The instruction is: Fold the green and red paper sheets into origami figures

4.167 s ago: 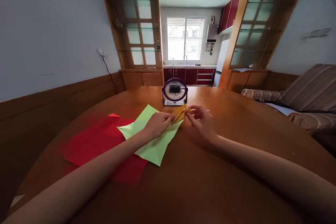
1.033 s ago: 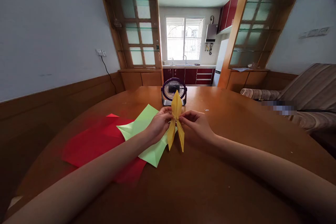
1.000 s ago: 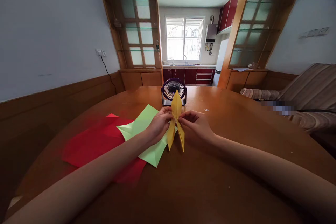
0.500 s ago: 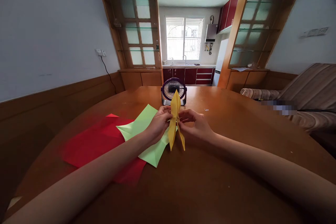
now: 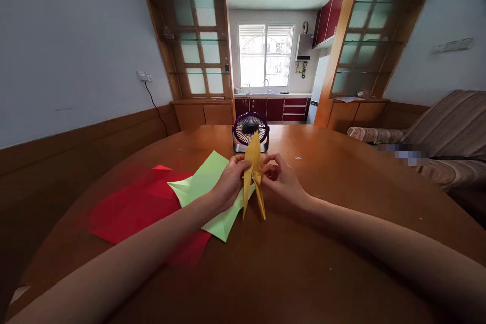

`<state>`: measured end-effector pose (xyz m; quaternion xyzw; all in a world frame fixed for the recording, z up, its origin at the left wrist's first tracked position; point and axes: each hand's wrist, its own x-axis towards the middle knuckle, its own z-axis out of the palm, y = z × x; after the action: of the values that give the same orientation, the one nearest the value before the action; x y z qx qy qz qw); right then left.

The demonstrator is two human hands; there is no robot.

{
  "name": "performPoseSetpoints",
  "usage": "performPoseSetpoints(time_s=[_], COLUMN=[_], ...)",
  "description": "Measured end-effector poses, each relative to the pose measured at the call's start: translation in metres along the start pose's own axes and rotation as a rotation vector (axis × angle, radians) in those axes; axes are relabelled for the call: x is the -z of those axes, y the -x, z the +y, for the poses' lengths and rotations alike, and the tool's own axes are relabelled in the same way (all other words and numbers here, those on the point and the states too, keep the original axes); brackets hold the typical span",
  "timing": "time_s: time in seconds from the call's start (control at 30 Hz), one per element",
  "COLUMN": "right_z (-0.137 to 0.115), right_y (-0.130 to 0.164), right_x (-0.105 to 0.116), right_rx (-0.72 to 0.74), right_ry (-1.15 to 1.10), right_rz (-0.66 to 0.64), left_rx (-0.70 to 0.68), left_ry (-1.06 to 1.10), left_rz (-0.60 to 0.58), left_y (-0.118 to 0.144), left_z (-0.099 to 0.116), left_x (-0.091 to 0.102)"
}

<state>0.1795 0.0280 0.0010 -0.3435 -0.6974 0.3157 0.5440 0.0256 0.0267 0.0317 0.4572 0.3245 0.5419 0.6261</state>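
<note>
Leftmost, red paper [image 5: 132,207]: flat sheets on the wooden table [image 5: 304,263], well to the left of the fan [image 5: 250,131], partly blurred.

Green paper [image 5: 207,187]: creased sheet lying over the red paper's right edge, nearer the fan, its far corner pointing toward it.

Left hand [image 5: 228,185]: resting over the green paper, in front of the fan; thumb and fingertips pinched on the left side of the yellow folded paper [image 5: 253,177].

Yellow folded paper: held upright directly in front of the fan, its upper point overlapping the fan's grille, two long narrow points hanging down toward the table.

Right hand [image 5: 283,182]: just right of the yellow folded paper, fingertips closed on its right side at the middle, index finger raised and bent.

Fan: small, dark, round, standing on the table beyond both hands.
</note>
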Motion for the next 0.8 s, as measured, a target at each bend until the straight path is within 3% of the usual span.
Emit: performPoseSetpoints(time_s=[0.27,0.4,0.5,0.8], right_z=[0.013,0.016,0.016,-0.003], right_y=[-0.012,-0.011,-0.006,0.004], right_x=[0.008,0.009,0.004,-0.002], right_rx=[-0.269,-0.356,-0.331,-0.059], right_ry=[-0.312,-0.354,-0.282,0.151], right_rz=[0.068,0.031,-0.023,-0.155], left_rx=[0.055,0.071,0.06,0.129], left_ry=[0.022,-0.024,-0.082,-0.122], left_rz=[-0.035,-0.028,-0.005,-0.007], left_y=[-0.005,-0.009,-0.007,-0.007], left_z=[0.004,0.0,-0.004,-0.008], left_x=[0.006,0.011,0.01,0.009])
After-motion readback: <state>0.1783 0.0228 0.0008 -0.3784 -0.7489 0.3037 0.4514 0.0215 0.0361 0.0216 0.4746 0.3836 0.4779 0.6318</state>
